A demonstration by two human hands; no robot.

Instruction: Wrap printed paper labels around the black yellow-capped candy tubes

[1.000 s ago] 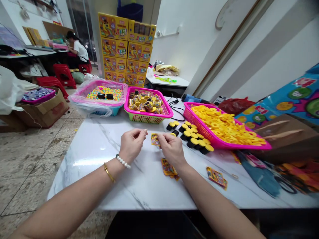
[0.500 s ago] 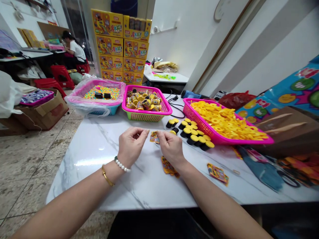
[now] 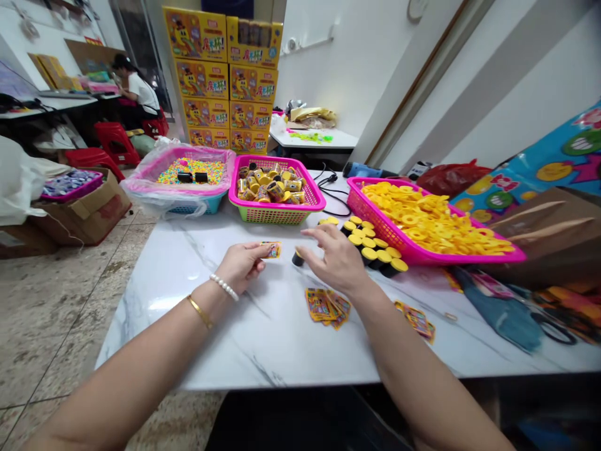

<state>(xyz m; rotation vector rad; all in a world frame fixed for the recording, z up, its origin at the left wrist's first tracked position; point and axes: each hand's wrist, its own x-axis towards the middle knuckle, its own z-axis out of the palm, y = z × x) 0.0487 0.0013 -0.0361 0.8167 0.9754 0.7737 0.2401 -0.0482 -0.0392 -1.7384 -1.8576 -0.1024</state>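
My left hand (image 3: pixel 240 268) pinches a small printed yellow-orange label (image 3: pixel 273 250) between thumb and fingers, just above the table. My right hand (image 3: pixel 339 262) is spread open, palm down, with its thumb at a small black cup (image 3: pixel 297 259); whether the thumb touches it I cannot tell. Beyond that hand stand several black cups with yellow lids (image 3: pixel 370 255), partly hidden by it. A fanned pile of printed labels (image 3: pixel 326 305) lies below my right hand, and another pile (image 3: pixel 417 321) is to the right of my forearm.
A pink basket of yellow rings (image 3: pixel 417 219) stands at right. At the back are a pink-and-green basket of labelled cups (image 3: pixel 272 188) and a plastic-lined basin of colourful beads (image 3: pixel 192 172). Yellow boxes (image 3: pixel 220 81) are stacked behind. A person (image 3: pixel 136 91) sits at far left.
My hands have moved apart. The left has kept a label; the right has let go, opened and shifted right to a black cup. The label pile under my right wrist is now more exposed.
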